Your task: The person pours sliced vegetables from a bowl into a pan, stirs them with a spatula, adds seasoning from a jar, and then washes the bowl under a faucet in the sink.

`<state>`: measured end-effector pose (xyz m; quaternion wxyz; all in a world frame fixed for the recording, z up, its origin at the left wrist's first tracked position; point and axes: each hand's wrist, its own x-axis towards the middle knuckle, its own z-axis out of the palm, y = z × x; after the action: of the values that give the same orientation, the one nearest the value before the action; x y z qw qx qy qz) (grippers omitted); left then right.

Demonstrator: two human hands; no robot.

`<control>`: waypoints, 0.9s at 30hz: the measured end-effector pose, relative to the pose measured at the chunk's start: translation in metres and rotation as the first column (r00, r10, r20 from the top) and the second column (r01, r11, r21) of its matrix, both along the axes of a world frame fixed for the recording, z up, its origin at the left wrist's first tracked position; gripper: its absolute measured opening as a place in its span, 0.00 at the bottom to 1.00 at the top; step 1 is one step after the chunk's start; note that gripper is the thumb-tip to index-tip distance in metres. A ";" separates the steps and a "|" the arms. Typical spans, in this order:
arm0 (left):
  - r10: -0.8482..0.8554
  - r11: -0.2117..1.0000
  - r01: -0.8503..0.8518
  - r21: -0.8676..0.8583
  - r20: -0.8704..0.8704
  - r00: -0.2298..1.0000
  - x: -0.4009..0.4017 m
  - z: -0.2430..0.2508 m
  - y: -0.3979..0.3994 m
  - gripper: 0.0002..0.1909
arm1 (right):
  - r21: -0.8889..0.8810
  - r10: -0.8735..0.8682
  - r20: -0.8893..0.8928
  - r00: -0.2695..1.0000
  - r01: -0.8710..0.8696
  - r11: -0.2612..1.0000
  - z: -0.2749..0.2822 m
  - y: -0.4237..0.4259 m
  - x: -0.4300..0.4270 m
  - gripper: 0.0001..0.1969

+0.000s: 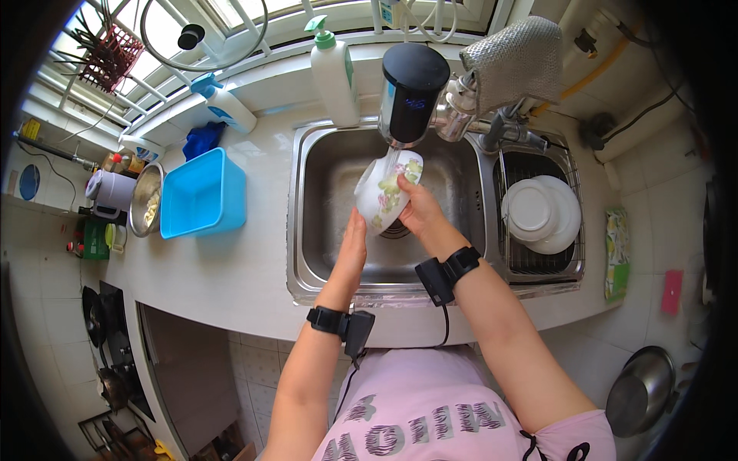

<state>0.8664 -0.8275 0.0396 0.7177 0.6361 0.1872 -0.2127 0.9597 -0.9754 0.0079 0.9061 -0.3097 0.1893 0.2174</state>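
Note:
A white bowl with a floral pattern [387, 199] is tilted on its side above the basin of a stainless steel sink [334, 271]. My right hand [424, 210] grips it from the right, thumb lying on the patterned outer wall. From the lower left, the extended fingers of my left hand [353, 248] touch the bowl's side; whether they also grip it is not clear. Water runs onto the bowl from a faucet with a black-topped cylindrical body [412, 95] and a lit display. Beneath the bowl, the drain [396, 229] is partly covered.
White dishes [533, 213] rest on a wire rack [571, 268] right of the basin. On the left counter stand a blue plastic tub [202, 196] and a metal bowl [146, 201]. A pump bottle [334, 78] stands behind the sink; a mesh cloth [513, 63] hangs over the pipework.

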 end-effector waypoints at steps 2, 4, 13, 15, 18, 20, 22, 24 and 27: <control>0.046 0.999 -0.047 -0.001 -0.097 0.994 -0.018 0.007 -0.004 0.44 | 0.144 -0.115 -0.073 0.991 0.124 0.982 0.003 0.002 0.011 0.14; 0.066 0.997 -0.068 -0.024 -0.094 0.993 -0.030 0.001 0.003 0.44 | 0.164 -0.108 -0.049 0.993 0.114 0.980 0.005 0.004 0.011 0.14; 0.174 0.975 -0.187 -0.120 -0.112 0.978 -0.047 0.000 0.020 0.44 | -0.233 0.455 0.208 0.866 -0.408 0.883 0.025 -0.061 -0.038 0.16; 0.148 0.974 -0.170 -0.149 -0.148 0.978 -0.043 0.011 0.015 0.45 | -0.335 0.524 0.233 0.819 -0.438 0.834 0.027 -0.074 -0.048 0.14; 0.077 0.969 -0.106 -0.224 -0.135 0.988 -0.037 0.018 0.005 0.48 | -0.559 0.647 0.262 0.716 -0.434 0.707 0.036 -0.078 -0.059 0.13; 0.112 0.936 -0.157 -0.314 -0.157 0.981 -0.035 0.024 -0.010 0.51 | -0.670 0.701 0.264 0.663 -0.396 0.628 0.049 -0.074 -0.066 0.13; 0.191 0.865 -0.250 -0.436 -0.174 0.966 -0.031 0.030 -0.028 0.54 | -0.990 0.895 0.064 0.442 -0.082 0.112 0.068 -0.054 -0.078 0.10; 0.293 0.823 -0.334 -0.460 -0.160 0.943 -0.027 0.015 -0.029 0.28 | -0.959 0.936 0.120 0.330 0.283 0.023 0.064 -0.033 -0.097 0.07; 0.325 0.777 -0.379 -0.503 -0.195 0.925 -0.033 0.010 -0.017 0.17 | -0.979 0.946 0.031 0.323 0.200 -0.036 0.074 -0.029 -0.102 0.12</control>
<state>0.8334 -0.8443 0.0495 0.8822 0.3549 0.2712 -0.1488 0.8572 -1.0048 0.0814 0.2878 -0.8948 -0.2920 0.1771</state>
